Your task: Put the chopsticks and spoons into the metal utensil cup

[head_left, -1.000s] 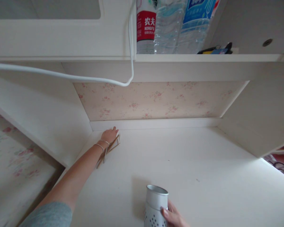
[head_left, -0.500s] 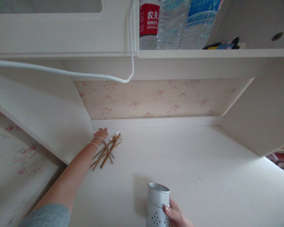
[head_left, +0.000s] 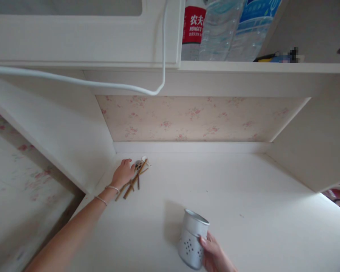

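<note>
At the back left of the white desktop lies a loose pile of thin brown wooden sticks (head_left: 127,191), like chopsticks. Spoon-like round ends (head_left: 138,164) show at its far end, too small to make out well. Over the pile's left side reaches my left hand (head_left: 123,174), palm down, thumb and fingers apart; it hides some sticks, and I see nothing held in it. Near the front, my right hand (head_left: 214,251) grips a silver metal utensil holder (head_left: 195,236) from the right. Small holes dot its lower wall, and it tilts with its rim up.
A white cable (head_left: 113,85) hangs across the upper left, before the cabinet door (head_left: 82,41). Water bottles (head_left: 221,32) stand on the shelf (head_left: 260,67) above. White side panels (head_left: 314,139) bound the desktop (head_left: 257,181) left and right.
My left hand has come back from beyond the sticks to lie over them, its fingers spreading. Some sticks have shifted or become covered. The utensil holder has risen slightly and tilted more.
</note>
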A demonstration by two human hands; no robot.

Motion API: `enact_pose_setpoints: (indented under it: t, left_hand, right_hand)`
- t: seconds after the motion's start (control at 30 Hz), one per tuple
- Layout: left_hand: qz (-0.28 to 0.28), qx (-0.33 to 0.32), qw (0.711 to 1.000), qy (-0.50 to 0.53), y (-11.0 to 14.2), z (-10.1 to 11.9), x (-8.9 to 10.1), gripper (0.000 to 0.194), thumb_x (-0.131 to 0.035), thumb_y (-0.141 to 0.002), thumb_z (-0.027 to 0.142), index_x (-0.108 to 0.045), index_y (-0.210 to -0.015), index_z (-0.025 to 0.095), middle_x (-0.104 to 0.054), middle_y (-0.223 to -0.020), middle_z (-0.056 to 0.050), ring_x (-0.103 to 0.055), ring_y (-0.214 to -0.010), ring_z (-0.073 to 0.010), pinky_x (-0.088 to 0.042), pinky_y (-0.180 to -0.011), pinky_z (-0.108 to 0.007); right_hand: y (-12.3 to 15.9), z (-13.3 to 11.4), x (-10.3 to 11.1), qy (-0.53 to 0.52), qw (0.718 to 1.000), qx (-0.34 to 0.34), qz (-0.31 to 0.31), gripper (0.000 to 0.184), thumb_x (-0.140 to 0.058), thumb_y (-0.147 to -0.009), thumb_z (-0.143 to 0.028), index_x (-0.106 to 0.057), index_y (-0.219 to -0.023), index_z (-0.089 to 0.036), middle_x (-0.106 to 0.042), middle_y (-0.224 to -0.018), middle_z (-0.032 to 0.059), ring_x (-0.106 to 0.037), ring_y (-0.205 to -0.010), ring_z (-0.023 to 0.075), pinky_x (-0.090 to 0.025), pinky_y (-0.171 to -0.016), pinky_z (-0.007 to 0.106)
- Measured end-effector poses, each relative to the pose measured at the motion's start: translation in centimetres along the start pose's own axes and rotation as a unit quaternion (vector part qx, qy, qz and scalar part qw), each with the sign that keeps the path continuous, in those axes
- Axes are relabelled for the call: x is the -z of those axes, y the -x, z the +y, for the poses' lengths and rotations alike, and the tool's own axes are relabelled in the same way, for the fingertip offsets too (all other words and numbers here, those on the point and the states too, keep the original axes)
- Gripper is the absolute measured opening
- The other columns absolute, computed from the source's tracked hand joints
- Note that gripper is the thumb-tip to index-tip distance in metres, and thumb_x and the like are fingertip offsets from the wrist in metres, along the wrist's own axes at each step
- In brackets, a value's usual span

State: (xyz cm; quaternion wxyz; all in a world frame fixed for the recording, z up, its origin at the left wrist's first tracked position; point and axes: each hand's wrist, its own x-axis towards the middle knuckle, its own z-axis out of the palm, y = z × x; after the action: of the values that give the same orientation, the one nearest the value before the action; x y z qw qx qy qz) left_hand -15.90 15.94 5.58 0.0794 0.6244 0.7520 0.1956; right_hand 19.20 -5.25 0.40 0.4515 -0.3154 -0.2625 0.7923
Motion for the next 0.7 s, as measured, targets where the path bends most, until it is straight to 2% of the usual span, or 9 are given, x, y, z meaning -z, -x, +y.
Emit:
enact_pose_setpoints:
  t: [0.13, 0.2, 0.27, 0.37, 0.47, 0.57, 0.7]
  left_hand:
    - [0.007, -0.039, 0.998, 0.054, 6.7, -0.3, -1.1, 0.037, -0.039, -0.09, 0.039, -0.054, -0.114, 0.015, -0.062, -0.112, -0.011, -0.062, -0.098, -0.0207, -0.046, -0.086, -0.029]
    - [0.012, -0.038, 0.987, 0.158, 10.4, -0.4, -1.8, 0.037, -0.04, -0.089, 0.043, -0.055, -0.11, 0.017, -0.065, -0.102, -0.008, -0.063, -0.084, -0.0186, -0.047, -0.079, -0.029]
    - [-0.039, 0.004, 0.972, 0.232, 13.7, -0.5, -2.6, 0.037, -0.042, -0.088, 0.047, -0.056, -0.104, 0.018, -0.066, -0.088, -0.005, -0.061, -0.07, -0.0173, -0.047, -0.069, -0.028]
    - [-0.108, 0.038, 0.951, 0.287, 17.4, -0.9, -3.4, 0.034, -0.042, -0.087, 0.048, -0.058, -0.097, 0.019, -0.062, -0.073, -0.001, -0.057, -0.063, -0.0164, -0.044, -0.062, -0.027]
    - [-0.114, 0.058, 0.942, 0.311, 18.7, -1.7, -3.6, 0.036, -0.042, -0.087, 0.05, -0.06, -0.092, 0.019, -0.061, -0.073, 0.0, -0.055, -0.066, -0.0161, -0.041, -0.063, -0.025]
    - [-0.114, 0.075, 0.941, 0.31, 18.7, -2.2, -3.5, 0.039, -0.042, -0.086, 0.052, -0.062, -0.093, 0.019, -0.059, -0.07, 0.0, -0.052, -0.063, -0.0157, -0.038, -0.059, -0.024]
    - [-0.149, 0.04, 0.946, 0.285, 18.4, -2.0, -3.3, 0.039, -0.04, -0.086, 0.051, -0.063, -0.09, 0.019, -0.051, -0.06, 0.003, -0.045, -0.056, -0.0144, -0.032, -0.054, -0.024]
  right_hand:
    - [-3.2, -2.5, -1.5, 0.145, 0.986, 0.064, 0.053, 0.053, -0.075, -0.072, -0.043, -0.059, -0.118, -0.02, -0.066, -0.114, 0.0111, -0.058, -0.11, 0.0305, -0.042, -0.094, 0.045]
    - [-5.7, -3.8, -2.6, 0.224, 0.968, 0.097, 0.062, 0.052, -0.075, -0.073, -0.041, -0.059, -0.118, -0.02, -0.066, -0.115, 0.0107, -0.058, -0.108, 0.0295, -0.042, -0.094, 0.045]
    - [-8.9, -4.8, -3.7, 0.279, 0.95, 0.123, 0.064, 0.053, -0.076, -0.071, -0.039, -0.058, -0.118, -0.022, -0.066, -0.115, 0.0094, -0.059, -0.107, 0.0279, -0.044, -0.093, 0.044]
    - [-14.3, -5.3, -5.0, 0.337, 0.919, 0.174, 0.106, 0.062, -0.081, -0.063, -0.036, -0.057, -0.118, -0.024, -0.067, -0.114, 0.0074, -0.061, -0.104, 0.026, -0.049, -0.088, 0.04]
    - [-19.6, -5.1, -5.8, 0.401, 0.871, 0.24, 0.15, 0.062, -0.08, -0.06, -0.036, -0.056, -0.116, -0.023, -0.068, -0.112, 0.0063, -0.062, -0.102, 0.0246, -0.049, -0.088, 0.039]
    - [-23.5, -4.9, -6.2, 0.42, 0.852, 0.263, 0.17, 0.065, -0.08, -0.059, -0.034, -0.055, -0.117, -0.021, -0.066, -0.114, 0.0066, -0.061, -0.103, 0.0243, -0.046, -0.091, 0.038]
    - [-26.3, -4.9, -6.6, 0.441, 0.832, 0.276, 0.193, 0.066, -0.078, -0.058, -0.033, -0.054, -0.118, -0.019, -0.065, -0.115, 0.0084, -0.058, -0.106, 0.0256, -0.044, -0.093, 0.039]
